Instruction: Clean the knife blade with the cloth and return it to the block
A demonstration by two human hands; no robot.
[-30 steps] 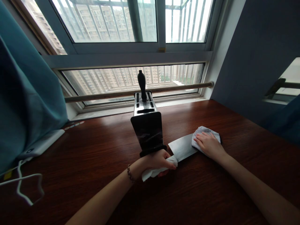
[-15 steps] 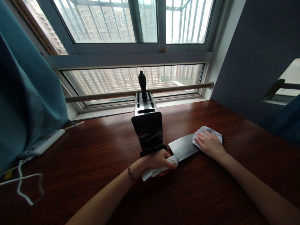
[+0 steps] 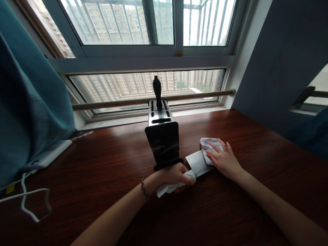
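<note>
My left hand (image 3: 176, 176) is closed round the handle end of a cleaver, with a crumpled white cloth (image 3: 166, 189) wrapped between palm and handle. The wide steel cleaver blade (image 3: 196, 164) points right, low over the table. Its far part is covered by a folded pale cloth (image 3: 207, 147). My right hand (image 3: 225, 160) lies on that cloth with its fingers stretched and spread, pressing it against the blade. Just behind my left hand stands a knife block (image 3: 164, 141) with a black front and slotted metal top; one black-handled tool (image 3: 157, 90) stands upright in it.
The dark red wooden table (image 3: 115, 153) reaches the window sill. A wooden rail (image 3: 115, 104) crosses before the window. At the left are a blue curtain (image 3: 51, 92), a white power strip (image 3: 50, 155) and a loose white cable (image 3: 24, 198). A grey wall (image 3: 276, 68) rises at the right.
My right hand and the folded cloth have slid left along the blade toward the handle, and the fingers have spread wider. My left hand keeps its grip, nearly unmoved.
</note>
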